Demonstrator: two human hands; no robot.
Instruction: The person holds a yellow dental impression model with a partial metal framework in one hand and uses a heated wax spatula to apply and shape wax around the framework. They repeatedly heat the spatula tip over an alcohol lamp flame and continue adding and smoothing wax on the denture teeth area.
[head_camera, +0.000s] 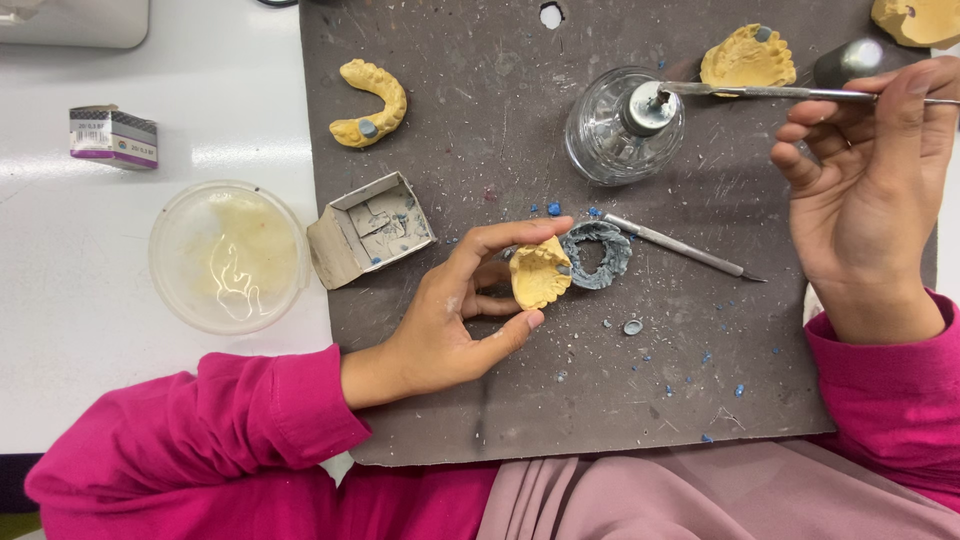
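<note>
Hands are both busy here. Left hand (455, 320) comes in from about 7 o'clock and has its grip closed around a small yellow dental cast (540, 272), thumb on top and fingers curled underneath, holding it just above the dark work mat (480, 130) near the middle of the view. Right beside the cast, at its 3 o'clock, a grey ring-shaped mould (597, 254) lies on the mat, touching or nearly touching it, can't quite tell.

Right hand (870, 180) is over at 2 o'clock, fingers pinched shut on a slim metal tool (760, 92) whose tip reaches left to the metal cap of a round glass burner (622, 125).

A second thin metal instrument (685, 246) lies loose on the mat at 3 o'clock of the grey mould. Another yellow arch-shaped cast (372, 103) sits at 11 o'clock, one more yellow cast (747, 57) at 1 o'clock behind the tool. A small open cardboard box (368, 229) sits at the mat's left edge, and a round clear plastic tub (228, 256) sits on the white tabletop (150, 380) at 9 o'clock. Blue crumbs are scattered over the mat.
</note>
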